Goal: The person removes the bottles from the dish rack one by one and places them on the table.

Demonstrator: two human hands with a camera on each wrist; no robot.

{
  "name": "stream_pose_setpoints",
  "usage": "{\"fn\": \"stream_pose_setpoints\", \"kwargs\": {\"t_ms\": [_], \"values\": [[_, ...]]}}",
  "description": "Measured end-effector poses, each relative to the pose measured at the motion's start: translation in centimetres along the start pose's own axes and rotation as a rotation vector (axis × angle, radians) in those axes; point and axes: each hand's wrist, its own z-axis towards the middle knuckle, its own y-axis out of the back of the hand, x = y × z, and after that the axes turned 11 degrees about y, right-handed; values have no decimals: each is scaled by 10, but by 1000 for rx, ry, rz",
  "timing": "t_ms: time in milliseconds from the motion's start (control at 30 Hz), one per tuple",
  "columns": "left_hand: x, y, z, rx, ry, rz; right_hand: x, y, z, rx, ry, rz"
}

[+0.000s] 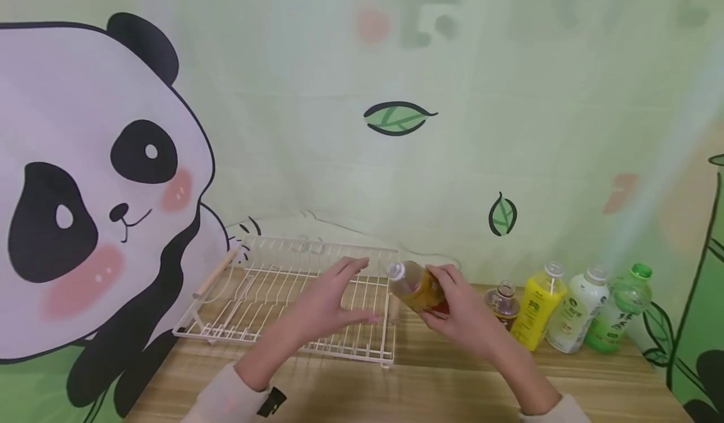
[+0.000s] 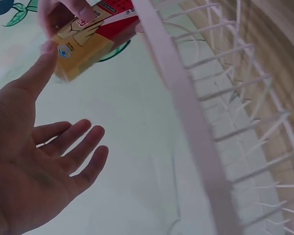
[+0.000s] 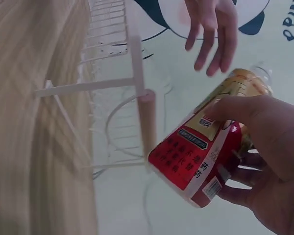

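Note:
My right hand (image 1: pixel 466 310) grips a bottle (image 1: pixel 417 288) with a white cap and a yellow and red label. The bottle tilts, its cap end toward my left hand, near the right end of a white wire dish rack (image 1: pixel 317 347). In the right wrist view the thumb and fingers wrap round the red lower part of the bottle (image 3: pixel 201 142). Over the rack my left hand (image 1: pixel 322 297) holds nothing, its thumb and fingers spread apart. The left wrist view shows its palm (image 2: pixel 39 181) turned up, thumb tip close to the bottle (image 2: pixel 83 49).
At the right of the wooden table (image 1: pixel 452 391) stand a dark bottle (image 1: pixel 502 302), a yellow bottle (image 1: pixel 537 307), a white bottle (image 1: pixel 577 310) and a green bottle (image 1: pixel 619 310) in a row. The rack has wooden handles (image 1: pixel 216 273). A panda-print cloth (image 1: pixel 305 127) hangs behind.

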Motion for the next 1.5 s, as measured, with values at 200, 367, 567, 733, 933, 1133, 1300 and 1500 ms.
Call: {"fn": "stream_pose_setpoints", "kwargs": {"t_ms": [200,367,567,733,933,1133,1300,1500], "values": [[23,-9,-23,170,39,-23,-21,-13,-12,-97,-138,165],[39,-27,-32,266,15,-46,-37,-25,-20,-133,-245,215],[50,-42,-34,330,5,-126,-56,-43,-32,-106,-347,239],[48,-47,-33,330,1,-147,-68,-50,-41,-105,-382,251],[41,-48,-34,327,-6,-170,-79,-56,-49,-95,-376,269],[38,-52,-32,322,5,-165,-87,-56,-54,-85,-386,300],[40,-54,-32,318,7,-174,-90,-54,-56,-45,-417,312],[41,-53,-33,330,16,-191,-82,-50,-66,35,-433,261]]}}
